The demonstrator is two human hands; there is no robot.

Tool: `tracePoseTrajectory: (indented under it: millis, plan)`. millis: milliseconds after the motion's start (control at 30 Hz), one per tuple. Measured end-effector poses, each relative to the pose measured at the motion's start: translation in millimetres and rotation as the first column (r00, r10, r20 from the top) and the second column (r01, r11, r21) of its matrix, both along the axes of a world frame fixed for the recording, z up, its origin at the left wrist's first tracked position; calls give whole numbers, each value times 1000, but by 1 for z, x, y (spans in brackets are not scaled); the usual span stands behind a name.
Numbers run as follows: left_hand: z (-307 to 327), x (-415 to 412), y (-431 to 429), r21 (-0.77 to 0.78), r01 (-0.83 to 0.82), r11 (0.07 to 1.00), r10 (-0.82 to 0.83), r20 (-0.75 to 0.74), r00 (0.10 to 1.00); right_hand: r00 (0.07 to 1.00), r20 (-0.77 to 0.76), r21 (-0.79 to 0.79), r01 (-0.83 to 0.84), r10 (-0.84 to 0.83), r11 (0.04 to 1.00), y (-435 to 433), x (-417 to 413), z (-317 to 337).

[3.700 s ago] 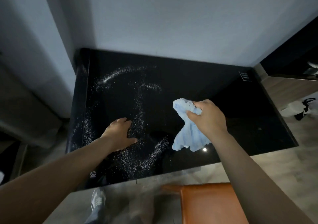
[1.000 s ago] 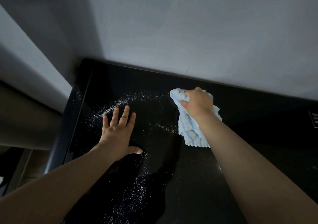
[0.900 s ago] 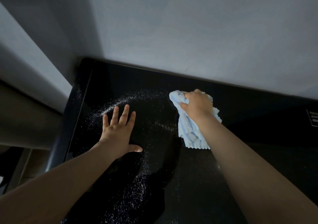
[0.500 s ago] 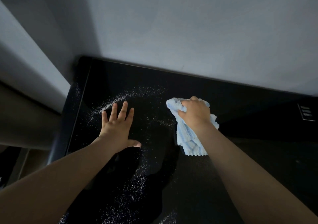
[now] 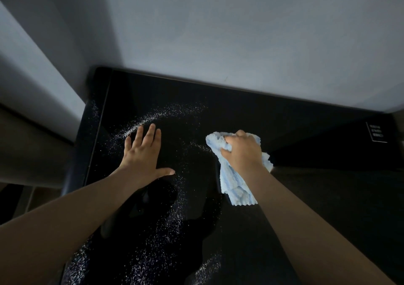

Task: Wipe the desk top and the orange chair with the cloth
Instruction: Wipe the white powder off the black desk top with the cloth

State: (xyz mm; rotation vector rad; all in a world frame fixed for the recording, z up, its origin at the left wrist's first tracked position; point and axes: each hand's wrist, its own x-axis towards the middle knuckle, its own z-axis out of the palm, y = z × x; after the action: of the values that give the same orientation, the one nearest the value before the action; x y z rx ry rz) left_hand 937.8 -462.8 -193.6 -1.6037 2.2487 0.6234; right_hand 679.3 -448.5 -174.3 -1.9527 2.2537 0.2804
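I view the black, glossy counter from above. Its far edge meets a pale wall.

Right hand: it is on the counter, right of centre and toward the far edge. Its fingers are curled tight round the bunched top of the cloth. The grip is full, and cloth shows past the knuckles on the left and far sides. The cloth is pale blue and crumpled. Its loose end trails from under the wrist toward me and lies on the counter, ending in a scalloped hem.

Left hand: it lies palm down on the counter, left of centre and well apart from the cloth. Its fingers are straight and slightly spread, with the thumb out to the right. It holds nothing.

White grains lie scattered on the counter:
- One arc runs just beyond the left fingertips and off toward the far right.
- A thin trace lies between the two hands and reaches close to the cloth's left edge.
- A broader scatter runs from below the left thumb down to the near edge.
- More sits along the left rim.

A small label with white print sits near the far right corner. The print is too small to read.

Both forearms are bare and enter from the near side.
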Motion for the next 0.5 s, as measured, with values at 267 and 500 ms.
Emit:
tracePoseTrajectory:
  millis: [267, 500]
  plan:
    - [11, 25, 56, 47, 143, 989, -142, -20, 990, 999, -23, 22, 37, -37, 999, 23, 10, 3]
    - [7, 31, 77, 99, 183, 978, -191, 72, 979, 999, -26, 45, 49, -48, 998, 47, 18, 8]
